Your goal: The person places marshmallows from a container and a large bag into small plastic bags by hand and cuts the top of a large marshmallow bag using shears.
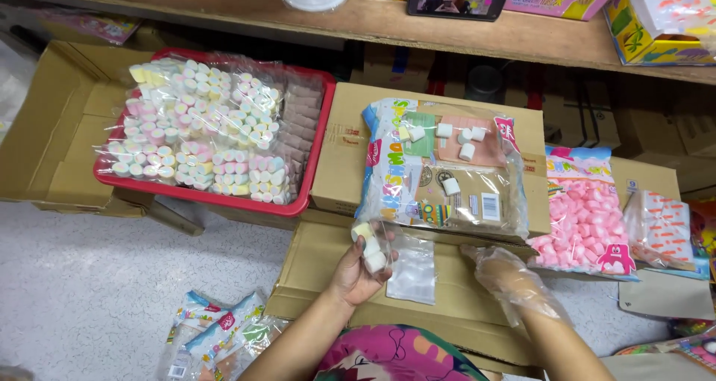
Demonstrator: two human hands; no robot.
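The left hand (356, 270) grips a small clear bag (403, 265) of soft, light marshmallows (371, 248) at its slippery mouth; the gloved right hand (501, 273) hovers open

Bare cardboard (462, 306) lies open between the left hand (356, 270) and gloved right hand (507, 276), while ahead the large nearly empty marshmallow bag (447, 172), the red basket (216, 198) and the low wooden shelf (358, 19) hem the reach

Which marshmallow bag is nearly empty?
The large clear printed bag lying on the cardboard box, just beyond the hands: only a few loose white marshmallows inside. The pink bag to its right is full.
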